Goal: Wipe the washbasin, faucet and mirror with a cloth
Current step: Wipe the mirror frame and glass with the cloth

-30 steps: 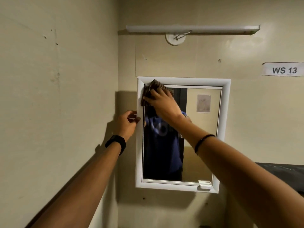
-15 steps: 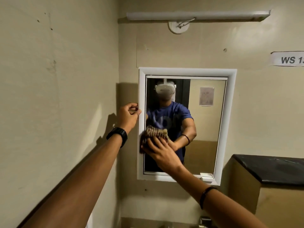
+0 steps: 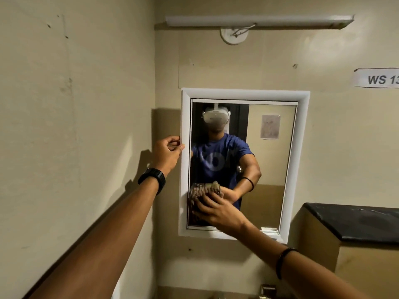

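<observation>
A white-framed mirror [image 3: 272, 169] hangs on the beige wall ahead. My right hand [image 3: 218, 211] presses a dark patterned cloth [image 3: 197, 195] flat against the glass at its lower left corner, fingers spread over the cloth. My left hand [image 3: 168, 152] grips the left edge of the mirror frame, thumb on the front and fingers curled behind it. A bit of metal faucet [image 3: 267, 291] shows at the bottom edge. The washbasin is out of view.
A side wall [image 3: 75, 126] runs close on the left. A cabinet with a black top [image 3: 356, 225] stands at the right. A tube light [image 3: 259, 20] is mounted above the mirror, and a paper label [image 3: 380, 78] reads WS 13.
My right hand has wiped the cloth down the left side of the glass, from the top corner to the bottom corner. My left hand has stayed on the frame edge.
</observation>
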